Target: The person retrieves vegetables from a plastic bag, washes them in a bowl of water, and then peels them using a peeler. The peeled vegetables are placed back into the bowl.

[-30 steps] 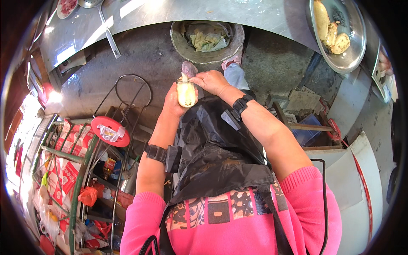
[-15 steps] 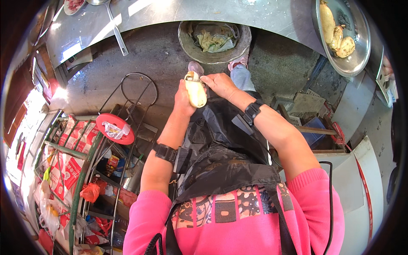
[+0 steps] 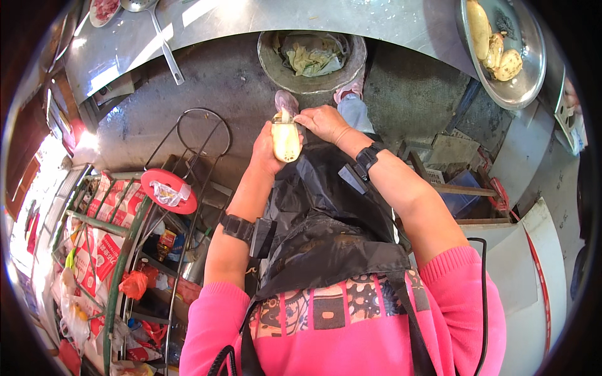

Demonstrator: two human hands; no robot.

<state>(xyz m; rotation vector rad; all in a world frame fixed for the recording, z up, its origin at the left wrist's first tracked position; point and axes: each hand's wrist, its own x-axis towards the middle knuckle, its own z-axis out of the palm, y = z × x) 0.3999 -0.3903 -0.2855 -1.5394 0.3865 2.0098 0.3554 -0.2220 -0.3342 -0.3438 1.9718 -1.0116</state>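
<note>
My left hand [image 3: 266, 151] is closed around a pale peeled lotus root [image 3: 286, 141], whose lower end with small holes faces me. A peeler [image 3: 280, 119] lies across the far end of the root. My right hand [image 3: 323, 124] grips the peeler from the right, its fingers pinched together and its handle mostly hidden. A pale strip, seemingly peel, shows at the blade. Beyond my hands, a round basin [image 3: 265, 70] on the floor holds scraps and peelings [image 3: 313, 59].
On the metal counter [image 3: 251, 19], a steel bowl [image 3: 532, 66] holds more lotus roots [image 3: 505, 64]. A slotted ladle [image 3: 168, 53] overhangs the counter edge at left. A metal rack [image 3: 128, 250] with a red lid [image 3: 164, 193] stands left. My shoes are beside the basin.
The lotus root has turned in my left hand, so its holed end now shows. The peeler has shifted slightly, and a pale strip now stands at its blade.
</note>
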